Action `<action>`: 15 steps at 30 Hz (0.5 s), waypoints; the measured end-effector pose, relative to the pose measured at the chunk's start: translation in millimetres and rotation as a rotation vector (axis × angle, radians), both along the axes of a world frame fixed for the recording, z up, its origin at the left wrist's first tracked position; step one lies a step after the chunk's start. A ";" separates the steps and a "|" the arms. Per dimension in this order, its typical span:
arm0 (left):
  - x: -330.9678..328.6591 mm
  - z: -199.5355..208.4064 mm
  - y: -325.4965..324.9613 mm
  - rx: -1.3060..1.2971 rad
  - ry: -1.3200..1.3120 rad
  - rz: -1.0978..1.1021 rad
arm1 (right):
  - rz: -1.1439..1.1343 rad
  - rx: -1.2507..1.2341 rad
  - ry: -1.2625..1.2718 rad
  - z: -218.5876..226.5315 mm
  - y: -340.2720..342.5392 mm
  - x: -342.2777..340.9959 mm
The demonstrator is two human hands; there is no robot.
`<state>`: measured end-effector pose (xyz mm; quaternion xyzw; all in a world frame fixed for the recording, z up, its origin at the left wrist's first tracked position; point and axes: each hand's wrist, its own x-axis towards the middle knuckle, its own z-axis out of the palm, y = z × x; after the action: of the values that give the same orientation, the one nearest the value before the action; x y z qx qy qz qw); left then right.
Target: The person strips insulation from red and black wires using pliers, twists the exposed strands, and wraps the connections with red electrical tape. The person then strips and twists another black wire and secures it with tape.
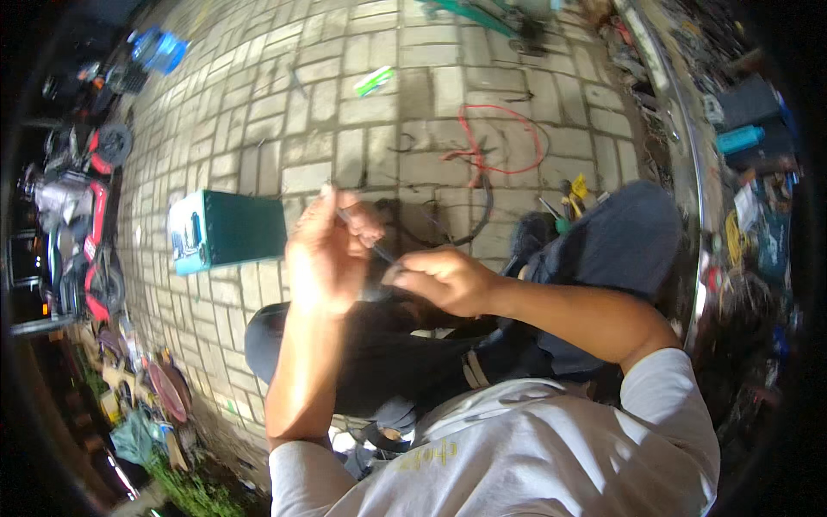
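Observation:
A thin dark cable (384,254) stretches slantwise between my two hands in front of my lap; it looks slightly blurred. My left hand (326,250) is closed round its upper left end, thumb pointing up. At the lower right end, my right hand (452,280) pinches it between thumb and fingers. On the paving beyond lie a loop of red wire (538,142) and a curved black cable (484,220). Left of my left hand stands a green box (245,228) with a picture on its near-left face.
By my right knee lie several hand tools (568,207) with yellow and green handles. Farther off are a small green-and-white packet (374,81), a blue water jug (159,50) and a green metal frame (469,12). Red-and-black vehicles (99,220) line the left; clutter fills the right edge.

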<state>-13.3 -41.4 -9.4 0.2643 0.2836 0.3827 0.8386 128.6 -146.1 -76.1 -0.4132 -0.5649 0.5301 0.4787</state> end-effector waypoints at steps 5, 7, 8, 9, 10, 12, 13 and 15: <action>-12.9 1.9 -9.0 0.036 -0.099 -0.074 | 0.169 -0.334 0.452 9.5 -1.5 -1.8; -11.9 -3.5 -14.2 0.010 -0.140 -0.080 | 0.182 -0.343 0.473 8.2 -1.9 -2.2; -9.3 -2.2 -16.6 0.010 -0.123 -0.064 | 0.187 -0.348 0.485 7.2 -1.9 -2.7; -9.7 -2.9 -16.9 0.025 -0.107 -0.064 | 0.190 -0.352 0.499 6.5 -1.7 -3.8; -9.4 -4.4 -16.3 0.039 -0.092 -0.066 | 0.192 -0.345 0.463 6.6 -1.1 -4.0; -10.2 -5.8 -14.9 0.034 -0.087 -0.074 | 0.192 -0.328 0.395 7.8 0.9 -5.1; -4.4 0.2 -19.9 0.038 -0.047 -0.010 | 0.236 -0.344 0.344 8.4 1.5 0.2; -5.9 -1.7 -17.1 0.095 -0.027 -0.033 | 0.252 -0.246 0.162 6.3 4.9 5.4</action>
<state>-19.1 -58.5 -11.1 0.3034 0.2494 0.3853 0.8351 134.0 -141.2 -69.8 -0.3506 -0.5025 0.6825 0.3984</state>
